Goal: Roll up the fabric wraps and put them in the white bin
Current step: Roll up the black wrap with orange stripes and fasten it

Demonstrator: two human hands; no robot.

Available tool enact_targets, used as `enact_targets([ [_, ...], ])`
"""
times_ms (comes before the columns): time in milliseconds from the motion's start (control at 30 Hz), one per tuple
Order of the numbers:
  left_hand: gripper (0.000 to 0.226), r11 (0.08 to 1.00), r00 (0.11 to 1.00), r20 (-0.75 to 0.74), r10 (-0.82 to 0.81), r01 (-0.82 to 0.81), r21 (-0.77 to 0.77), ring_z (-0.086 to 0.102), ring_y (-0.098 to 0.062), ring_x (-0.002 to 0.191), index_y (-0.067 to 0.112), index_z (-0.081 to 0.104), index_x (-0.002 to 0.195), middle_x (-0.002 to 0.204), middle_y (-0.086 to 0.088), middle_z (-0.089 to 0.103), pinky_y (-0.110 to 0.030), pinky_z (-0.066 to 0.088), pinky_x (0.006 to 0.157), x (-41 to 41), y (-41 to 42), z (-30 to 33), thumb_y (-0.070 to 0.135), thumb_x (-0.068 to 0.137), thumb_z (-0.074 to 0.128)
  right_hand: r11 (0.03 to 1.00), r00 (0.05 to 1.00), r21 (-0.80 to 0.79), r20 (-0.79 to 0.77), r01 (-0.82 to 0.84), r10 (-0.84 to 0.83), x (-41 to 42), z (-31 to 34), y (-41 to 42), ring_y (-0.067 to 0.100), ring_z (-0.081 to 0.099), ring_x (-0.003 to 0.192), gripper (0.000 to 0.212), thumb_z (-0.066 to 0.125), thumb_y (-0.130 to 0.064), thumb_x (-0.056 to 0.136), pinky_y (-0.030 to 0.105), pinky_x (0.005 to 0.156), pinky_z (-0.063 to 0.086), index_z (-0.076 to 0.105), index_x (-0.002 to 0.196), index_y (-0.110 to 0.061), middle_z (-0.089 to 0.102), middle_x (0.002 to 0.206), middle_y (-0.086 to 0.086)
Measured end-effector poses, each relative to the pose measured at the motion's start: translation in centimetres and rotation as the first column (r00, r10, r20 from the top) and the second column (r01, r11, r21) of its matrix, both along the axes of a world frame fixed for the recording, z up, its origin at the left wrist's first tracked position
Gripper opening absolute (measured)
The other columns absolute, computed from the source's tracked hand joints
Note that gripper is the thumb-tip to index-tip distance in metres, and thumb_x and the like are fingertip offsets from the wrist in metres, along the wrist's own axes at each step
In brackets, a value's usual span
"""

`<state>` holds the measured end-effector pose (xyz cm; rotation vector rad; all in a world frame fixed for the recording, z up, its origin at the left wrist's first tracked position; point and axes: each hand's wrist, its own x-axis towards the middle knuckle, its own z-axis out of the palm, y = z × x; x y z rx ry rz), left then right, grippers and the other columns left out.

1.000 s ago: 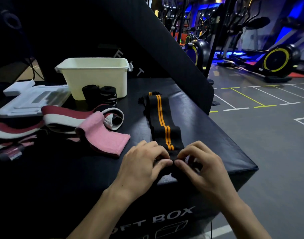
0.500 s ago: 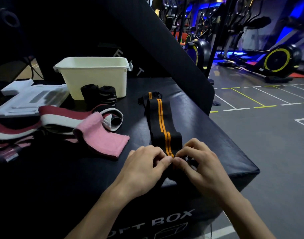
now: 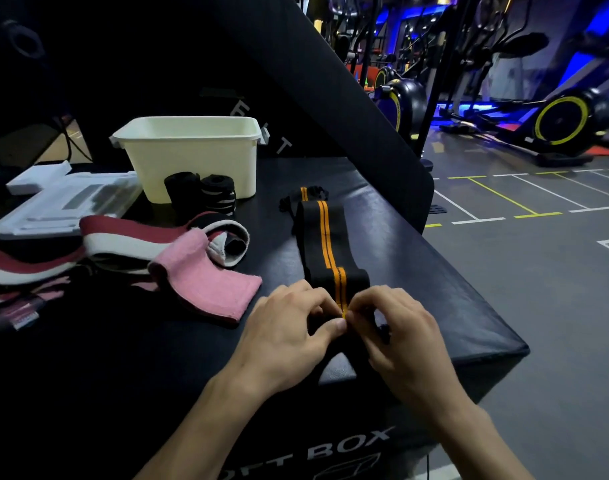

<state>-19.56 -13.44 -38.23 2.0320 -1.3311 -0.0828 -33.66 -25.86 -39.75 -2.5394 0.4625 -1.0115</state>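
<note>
In the head camera view, a person's left hand (image 3: 289, 332) and right hand (image 3: 398, 336) met at the near end of a black wrap with orange stripes (image 3: 325, 244), fingers curled and pinching its first turns; the rest lay flat on the black box (image 3: 434, 289), stretching toward the white bin (image 3: 192, 157). Two rolled black wraps (image 3: 201, 194) stood just outside the bin. A pink wrap (image 3: 209, 285) and a red-and-white wrap (image 3: 123, 237) lay unrolled to the left. Most of the task seemed left.

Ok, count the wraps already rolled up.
2: both black rolls stand before the white bin, left roll touching right roll. Any inside the bin are hidden.
</note>
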Motion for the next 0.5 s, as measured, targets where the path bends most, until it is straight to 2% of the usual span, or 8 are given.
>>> enact_targets([
  [67, 0.015, 1.0, 0.999, -0.032, 0.012, -0.012, 0.01, 0.056, -0.008, 0.097, 0.036, 0.07, 0.095, 0.092, 0.013, 0.059, -0.04, 0.047, 0.093, 0.2, -0.3, -0.1, 0.049, 0.092, 0.067, 0.997, 0.995, -0.057, -0.082, -0.061, 0.056, -0.9, -0.1, -0.4, 0.003, 0.054, 0.095, 0.012, 0.07, -0.035, 0.09, 0.036, 0.08, 0.048, 0.064, 0.1, -0.034, 0.061, 0.099, -0.025],
  [167, 0.02, 0.998, 0.998, -0.028, 0.048, -0.047, 0.048, 0.058, -0.01, 0.098, 0.034, 0.071, 0.094, 0.091, 0.013, 0.06, -0.042, 0.047, 0.094, 0.5, -1.0, 0.0, 0.052, 0.095, 0.061, 0.996, 0.979, -0.033, -0.193, -0.08, 0.072, -1.5, -0.2, -1.1, 0.003, 0.051, 0.109, 0.037, 0.065, -0.056, 0.086, 0.037, 0.089, 0.047, 0.062, 0.119, -0.041, 0.059, 0.115, -0.03],
  [267, 0.026, 0.998, 0.998, -0.03, 0.054, -0.052, 0.048, 0.06, -0.009, 0.095, 0.033, 0.072, 0.094, 0.089, 0.014, 0.059, -0.043, 0.048, 0.092, 0.9, -1.3, -0.3, 0.055, 0.095, 0.059, 0.998, 0.98, -0.024, -0.193, -0.058, 0.052, -0.6, -0.4, -1.6, 0.005, 0.05, 0.104, 0.039, 0.059, -0.064, 0.085, 0.039, 0.086, 0.047, 0.063, 0.117, -0.042, 0.059, 0.111, -0.029],
  [333, 0.024, 0.999, 0.999, 0.0, 0.045, -0.045, 0.004, 0.057, -0.009, 0.096, 0.033, 0.07, 0.097, 0.092, 0.014, 0.056, -0.038, 0.048, 0.091, 0.9, -1.2, -0.6, 0.055, 0.094, 0.06, 0.996, 0.984, -0.071, -0.173, -0.045, 0.032, 0.2, -0.5, -1.9, 0.009, 0.05, 0.098, 0.037, 0.059, -0.064, 0.084, 0.041, 0.081, 0.048, 0.065, 0.112, -0.04, 0.058, 0.105, -0.025],
  [400, 0.023, 0.994, 0.998, 0.049, 0.048, -0.043, -0.099, 0.05, -0.009, 0.101, 0.035, 0.066, 0.108, 0.101, 0.016, 0.051, -0.029, 0.045, 0.091, 1.1, -1.1, -0.7, 0.051, 0.092, 0.065, 0.992, 0.987, -0.119, -0.159, -0.046, 0.026, 0.6, -0.4, -2.1, 0.013, 0.051, 0.095, 0.035, 0.057, -0.062, 0.084, 0.041, 0.078, 0.049, 0.066, 0.108, -0.037, 0.056, 0.103, -0.022],
  [433, 0.029, 0.992, 0.993, 0.108, 0.037, -0.023, -0.126, 0.046, -0.009, 0.106, 0.036, 0.064, 0.118, 0.11, 0.016, 0.049, -0.027, 0.043, 0.094, 1.1, -1.2, -0.5, 0.049, 0.092, 0.066, 0.988, 0.984, -0.142, -0.175, -0.059, 0.033, 0.6, -0.3, -2.1, 0.013, 0.051, 0.095, 0.036, 0.055, -0.062, 0.087, 0.04, 0.077, 0.048, 0.066, 0.108, -0.035, 0.056, 0.104, -0.021],
  [500, 0.041, 0.99, 0.97, 0.232, -0.066, 0.092, -0.104, 0.045, -0.011, 0.121, 0.034, 0.06, 0.134, 0.13, 0.015, 0.052, -0.032, 0.042, 0.104, 1.5, -1.5, -0.3, 0.045, 0.095, 0.06, 0.977, 0.973, -0.19, -0.225, -0.1, 0.055, 0.4, 0.1, -2.2, 0.014, 0.051, 0.093, 0.038, 0.05, -0.062, 0.092, 0.039, 0.075, 0.048, 0.068, 0.106, -0.033, 0.057, 0.103, -0.018],
])
